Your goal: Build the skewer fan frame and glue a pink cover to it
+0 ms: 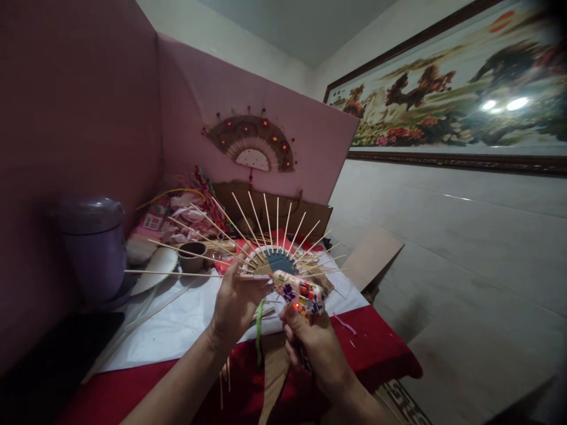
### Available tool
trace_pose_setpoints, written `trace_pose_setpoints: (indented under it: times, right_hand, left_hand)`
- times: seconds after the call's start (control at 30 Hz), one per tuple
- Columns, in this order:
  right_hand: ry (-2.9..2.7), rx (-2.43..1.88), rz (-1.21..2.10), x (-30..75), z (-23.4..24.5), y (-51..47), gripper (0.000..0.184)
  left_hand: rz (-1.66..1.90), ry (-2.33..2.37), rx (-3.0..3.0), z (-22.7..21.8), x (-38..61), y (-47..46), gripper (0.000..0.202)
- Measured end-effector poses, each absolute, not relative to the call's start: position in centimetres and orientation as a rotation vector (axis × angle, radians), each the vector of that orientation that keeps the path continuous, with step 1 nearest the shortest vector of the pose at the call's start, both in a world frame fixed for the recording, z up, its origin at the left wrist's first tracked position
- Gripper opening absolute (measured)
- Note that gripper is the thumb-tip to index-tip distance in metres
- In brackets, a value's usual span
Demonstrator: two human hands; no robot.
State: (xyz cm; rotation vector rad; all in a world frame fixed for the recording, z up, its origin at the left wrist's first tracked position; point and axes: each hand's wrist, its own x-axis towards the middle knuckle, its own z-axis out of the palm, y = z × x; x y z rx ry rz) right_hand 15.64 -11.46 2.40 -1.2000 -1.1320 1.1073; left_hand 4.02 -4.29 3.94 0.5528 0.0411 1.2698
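Observation:
My left hand (233, 301) grips the left end of a half-round cardboard fan frame (260, 263), with thumb and fingers closed on its lower edge. Thin wooden sticks (277, 221) spread outward from the frame's curved rim like rays. A grey-blue patch (283, 262) covers part of the cardboard's face. In my right hand (310, 339) is a hot glue gun (299, 294) with a flower pattern and a small glowing red light. Its nozzle points left, close to the frame's lower edge; whether it touches cannot be made out. A green fuzzy strip (259, 330) hangs below my left hand.
A finished-looking fan with flowers (252, 141) hangs on the pink panel. On the white sheet (163, 330) stand a brown cup (192, 257) and a pale dish (157, 268). A purple bin (95, 248) is at left. Red cloth (381, 342) covers the table's front edge.

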Motion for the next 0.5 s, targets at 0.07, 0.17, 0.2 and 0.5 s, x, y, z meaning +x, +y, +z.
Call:
trace_pose_setpoints:
  times: [0.07,0.17,0.2,0.5]
  right_hand:
    - [-1.163,-1.189,1.148,15.1,2.5,-11.5,0.040]
    - [-1.228,-1.191,1.169,14.4,2.8,-11.3,0.043]
    - [-1.249,-1.185,1.169,14.3,2.9,-11.2,0.044]
    - [-1.361,-1.084,0.989,13.9,4.0,-10.9,0.037]
  left_hand:
    - [1.275,0.081,0.537,4.0,3.9,-4.4,0.040]
    - [1.270,0.150,0.549,3.6,3.7,-4.4,0.042]
    - [1.269,0.153,0.560,3.4,3.6,-4.3,0.044]
    - [1.308,0.152,0.677,1.8,3.7,-3.8,0.063]
